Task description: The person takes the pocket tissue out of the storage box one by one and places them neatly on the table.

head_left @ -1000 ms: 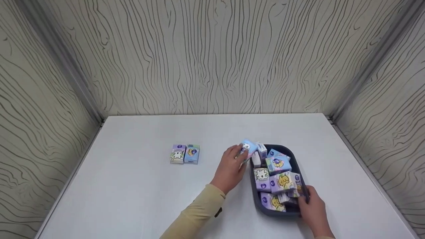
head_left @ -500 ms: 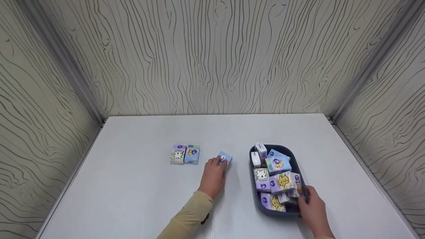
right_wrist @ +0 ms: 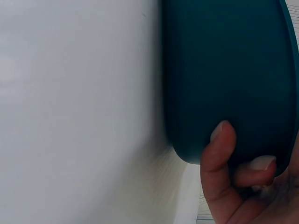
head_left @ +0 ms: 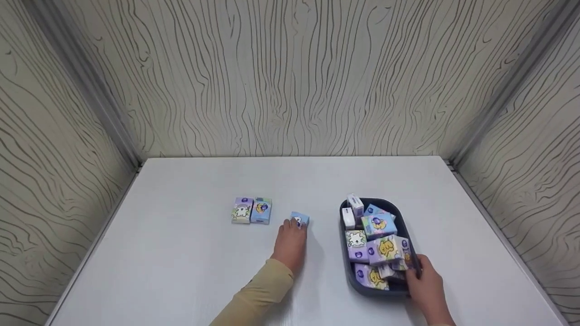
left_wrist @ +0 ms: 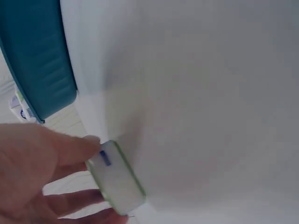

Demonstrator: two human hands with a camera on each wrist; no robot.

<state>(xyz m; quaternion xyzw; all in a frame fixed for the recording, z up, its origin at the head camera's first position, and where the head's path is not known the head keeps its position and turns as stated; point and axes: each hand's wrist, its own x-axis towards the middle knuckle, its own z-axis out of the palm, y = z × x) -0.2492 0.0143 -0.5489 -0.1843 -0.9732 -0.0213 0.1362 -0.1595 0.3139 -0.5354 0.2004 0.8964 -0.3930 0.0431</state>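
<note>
My left hand (head_left: 290,244) pinches a small blue packet with a cartoon print (head_left: 300,219) near the middle of the white table. In the left wrist view, thumb and fingers hold the sides of the packet (left_wrist: 117,179), its pale end with a blue mark facing the camera. To the right stands a dark teal plastic basket (head_left: 346,276), filled with several similar packets in purple, blue and white. My right hand (head_left: 427,287) grips the basket's near right corner. The right wrist view shows its fingers (right_wrist: 219,149) curled against the basket wall (right_wrist: 224,70).
Left of the left hand, a purple packet (head_left: 242,210) and a blue packet (head_left: 261,210) lie side by side on the white table (head_left: 181,262). Wood-grain panels (head_left: 290,77) enclose the table at the back and both sides.
My left hand has carried the blue packet left from above the basket's far left corner to the middle of the table. The right hand stays on the basket.
</note>
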